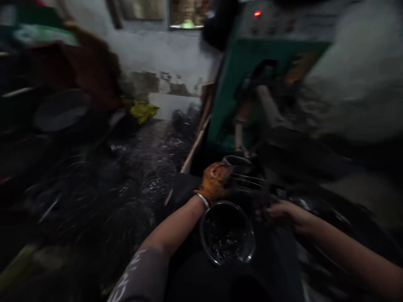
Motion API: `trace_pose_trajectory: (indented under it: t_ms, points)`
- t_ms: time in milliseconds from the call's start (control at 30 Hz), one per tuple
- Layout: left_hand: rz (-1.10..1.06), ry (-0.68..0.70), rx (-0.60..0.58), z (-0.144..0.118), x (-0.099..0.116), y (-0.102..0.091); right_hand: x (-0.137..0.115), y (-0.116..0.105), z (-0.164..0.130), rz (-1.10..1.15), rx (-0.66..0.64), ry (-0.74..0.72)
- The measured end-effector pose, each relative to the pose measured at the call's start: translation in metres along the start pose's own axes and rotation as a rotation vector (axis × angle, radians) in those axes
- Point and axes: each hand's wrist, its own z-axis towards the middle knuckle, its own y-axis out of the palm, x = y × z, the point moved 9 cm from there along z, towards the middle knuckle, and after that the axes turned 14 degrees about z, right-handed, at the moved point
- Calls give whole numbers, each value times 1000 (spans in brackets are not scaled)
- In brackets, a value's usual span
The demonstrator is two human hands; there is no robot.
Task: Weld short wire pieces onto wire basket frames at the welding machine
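The picture is dark and blurred by motion. My left hand (215,181) wears an orange glove and is closed around a bundle of thin metal wires (250,180) that stick out to the right. My right hand (278,213) is bare and grips the dark lower end of the same wires. Just below the gloved hand stands a round metal bowl (227,233) with small shiny bits inside. Right behind my hands rises a green machine (245,79) with a metal roller.
A heap of dark shiny wire pieces (132,176) covers the floor at left. A yellow rag (143,111) lies by the stained wall. A red lamp (257,13) glows on the machine's panel. A wooden strip (195,147) borders the machine.
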Motion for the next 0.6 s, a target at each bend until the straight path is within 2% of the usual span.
trace_pose_trajectory:
  t_ms: [33, 67, 133, 300, 433, 600]
  points:
    - [4, 7, -12, 2, 2, -2, 13, -1, -1, 192, -61, 82]
    - [24, 16, 5, 4, 4, -6, 19, -6, 0, 328, -61, 103]
    - [53, 12, -6, 10, 1, -8, 22, -14, 5, 421, -35, 103]
    - [11, 112, 55, 25, 9, -10, 18, -21, 20, 493, 10, 50]
    - [41, 81, 73, 26, 13, -15, 20, -16, 23, 506, 25, 4]
    - [33, 2, 47, 21, 0, -10, 14, -15, 25, 453, 89, -66]
